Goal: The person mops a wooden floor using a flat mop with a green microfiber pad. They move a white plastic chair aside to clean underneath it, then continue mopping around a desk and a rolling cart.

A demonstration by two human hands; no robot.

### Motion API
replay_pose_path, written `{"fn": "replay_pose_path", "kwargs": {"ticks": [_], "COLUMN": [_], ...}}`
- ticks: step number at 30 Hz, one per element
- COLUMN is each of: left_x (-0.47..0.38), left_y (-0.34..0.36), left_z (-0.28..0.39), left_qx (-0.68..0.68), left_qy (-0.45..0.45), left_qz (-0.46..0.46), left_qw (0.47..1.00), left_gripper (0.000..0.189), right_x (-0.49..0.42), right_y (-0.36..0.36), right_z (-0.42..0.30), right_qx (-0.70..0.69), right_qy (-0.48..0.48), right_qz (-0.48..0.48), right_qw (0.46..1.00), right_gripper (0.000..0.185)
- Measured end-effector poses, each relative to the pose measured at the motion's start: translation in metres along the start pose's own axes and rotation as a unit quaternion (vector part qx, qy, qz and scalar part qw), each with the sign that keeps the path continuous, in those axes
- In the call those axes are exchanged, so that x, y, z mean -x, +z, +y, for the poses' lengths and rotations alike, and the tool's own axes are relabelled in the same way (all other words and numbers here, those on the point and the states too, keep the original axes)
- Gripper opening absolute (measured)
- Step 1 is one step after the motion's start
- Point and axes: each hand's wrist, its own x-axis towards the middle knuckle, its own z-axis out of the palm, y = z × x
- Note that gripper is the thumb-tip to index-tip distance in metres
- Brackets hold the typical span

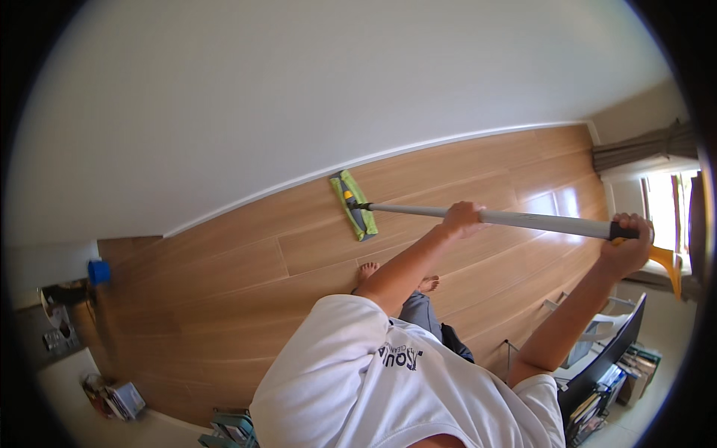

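A flat mop lies with its green-edged pad on the wood-look floor, close to the white baseboard. Its grey and yellow head joins a long light-grey pole that runs to the right of the view. My left hand is wrapped around the pole's lower middle. At the upper end, my right hand grips the black collar by the yellow handle. Part of that handle is hidden by the right hand.
A white wall with a baseboard borders the floor. My bare feet stand below the mop. A blue container is far left. A black monitor-like panel and books are at lower right, a curtain beyond.
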Motion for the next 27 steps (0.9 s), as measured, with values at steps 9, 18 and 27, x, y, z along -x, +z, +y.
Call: {"fn": "replay_pose_path", "kwargs": {"ticks": [9, 18, 27], "left_x": [0.184, 0.274, 0.203], "left_y": [-0.028, 0.046, 0.162], "left_z": [-0.149, -0.179, 0.119], "left_qx": [-0.062, -0.249, -0.056], "left_qy": [-0.091, -0.086, 0.146], "left_qz": [0.238, 0.188, -0.01], "left_qw": [0.965, 0.946, 0.988], "left_gripper": [0.025, 0.028, 0.012], "right_x": [0.186, 0.275, 0.094], "right_y": [0.075, -0.092, -0.274], "right_z": [0.039, 0.066, -0.233], "right_qx": [-0.126, -0.159, -0.205], "right_qy": [0.14, 0.321, 0.069], "right_qz": [-0.044, -0.08, -0.285], "right_qw": [0.981, 0.93, 0.934], "right_gripper": [0.027, 0.036, 0.002]}}
